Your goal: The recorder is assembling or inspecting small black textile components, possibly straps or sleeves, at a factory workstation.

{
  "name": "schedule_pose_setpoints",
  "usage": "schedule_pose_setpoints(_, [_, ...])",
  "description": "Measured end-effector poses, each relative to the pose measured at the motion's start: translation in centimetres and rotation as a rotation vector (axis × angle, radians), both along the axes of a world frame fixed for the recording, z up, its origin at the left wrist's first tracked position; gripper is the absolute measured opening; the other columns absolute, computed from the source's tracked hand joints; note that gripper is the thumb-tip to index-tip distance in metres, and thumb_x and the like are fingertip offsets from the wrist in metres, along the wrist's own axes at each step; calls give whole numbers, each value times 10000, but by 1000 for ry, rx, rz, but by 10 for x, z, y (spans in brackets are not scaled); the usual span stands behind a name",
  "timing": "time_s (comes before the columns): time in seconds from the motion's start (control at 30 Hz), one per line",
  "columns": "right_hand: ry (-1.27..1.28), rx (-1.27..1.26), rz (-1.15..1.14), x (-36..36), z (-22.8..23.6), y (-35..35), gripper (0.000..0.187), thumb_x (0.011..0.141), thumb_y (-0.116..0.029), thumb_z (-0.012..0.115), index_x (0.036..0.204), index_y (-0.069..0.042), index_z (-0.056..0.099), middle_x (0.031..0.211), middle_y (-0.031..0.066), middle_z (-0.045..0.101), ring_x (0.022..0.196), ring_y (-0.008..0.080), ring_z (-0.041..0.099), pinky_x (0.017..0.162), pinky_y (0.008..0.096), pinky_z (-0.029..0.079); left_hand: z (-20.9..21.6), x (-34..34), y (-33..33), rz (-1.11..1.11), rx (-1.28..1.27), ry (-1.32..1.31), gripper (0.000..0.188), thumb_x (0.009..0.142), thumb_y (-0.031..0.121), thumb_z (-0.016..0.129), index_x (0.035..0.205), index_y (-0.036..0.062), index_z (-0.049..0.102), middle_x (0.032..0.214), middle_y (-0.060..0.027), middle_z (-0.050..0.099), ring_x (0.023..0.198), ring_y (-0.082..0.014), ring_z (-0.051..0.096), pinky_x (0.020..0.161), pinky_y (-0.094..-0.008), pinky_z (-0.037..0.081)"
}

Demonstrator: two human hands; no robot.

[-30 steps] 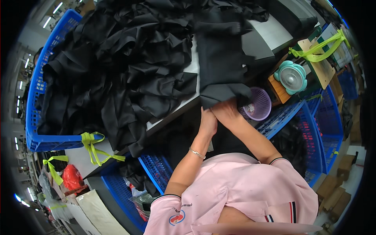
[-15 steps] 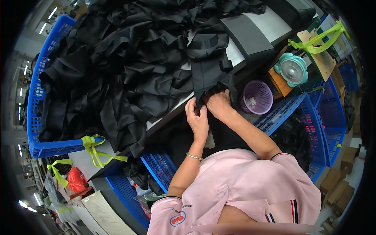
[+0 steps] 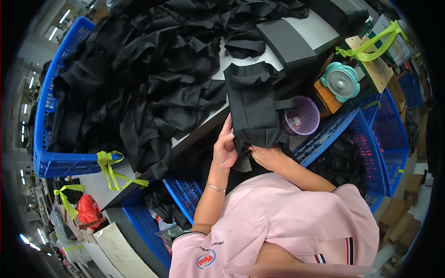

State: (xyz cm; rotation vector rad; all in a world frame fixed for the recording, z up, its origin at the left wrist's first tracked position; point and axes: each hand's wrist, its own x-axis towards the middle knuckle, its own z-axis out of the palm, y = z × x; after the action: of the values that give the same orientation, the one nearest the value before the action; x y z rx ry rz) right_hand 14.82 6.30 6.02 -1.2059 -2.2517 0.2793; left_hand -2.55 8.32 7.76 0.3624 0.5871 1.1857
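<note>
A black, bag-shaped fabric piece (image 3: 254, 106) with a strap sticking out at its right hangs over the table edge in front of me. My left hand (image 3: 225, 150) grips its lower left side, with the fingers partly behind the cloth. My right hand (image 3: 269, 156) is closed at its lower edge, and folds of cloth cover most of those fingers. A large heap of black fabric pieces (image 3: 139, 78) lies beyond and to the left.
A blue crate (image 3: 69, 160) tied with a green strip borders the heap at left. On the right are a purple basket (image 3: 311, 109), a teal fan (image 3: 340, 82) on a wooden block, and blue crates (image 3: 371, 153). A dark grey board (image 3: 287, 41) lies on the table (image 3: 310, 28).
Both hands have drawn the fabric piece toward my body, down off the table. It now lies more spread out, and its strap swings out over the purple basket.
</note>
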Motion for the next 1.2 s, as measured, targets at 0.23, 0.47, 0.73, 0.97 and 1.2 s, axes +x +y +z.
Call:
schedule_pose_setpoints(0.23, [-178,184,169,16,12,-21,398,882,-192,678,1257,-63,643,1252,176,621,1136,377,617,956,468,509,15,-7,-3,-18,22,209,627,869,151,735,1426,18,480,1377,-87,591,1230,-216,581,1067,-368,451])
schedule_pose_setpoints(0.47, [349,-152,287,15,112,-39,130,865,-102,714,967,-22,728,956,157,722,860,286,722,753,340,582,2,-18,-5,270,43,389,343,972,176,693,1267,16,625,1201,-47,682,1073,-146,624,974,-317,485])
schedule_pose_setpoints(0.73, [414,-645,-18,49,114,42,264,950,-181,682,1078,50,675,974,126,736,876,165,686,826,303,518,6,-19,-29,22,50,338,435,994,357,664,1260,14,632,1179,-28,679,1014,-114,636,914,-299,518])
schedule_pose_setpoints(0.97, [1079,-1236,95,25,86,37,206,863,-100,775,1043,-3,749,991,27,751,894,112,670,858,289,528,-8,-23,-23,61,50,109,413,971,326,691,1234,12,643,1171,-67,703,1047,-159,675,931,-329,550])
schedule_pose_setpoints(1.2, [977,-981,-102,26,81,45,190,835,-50,776,1007,24,746,921,26,751,822,98,671,770,270,543,22,-10,-33,99,71,204,348,896,130,762,1198,0,645,1128,-78,714,980,-148,679,903,-295,544])
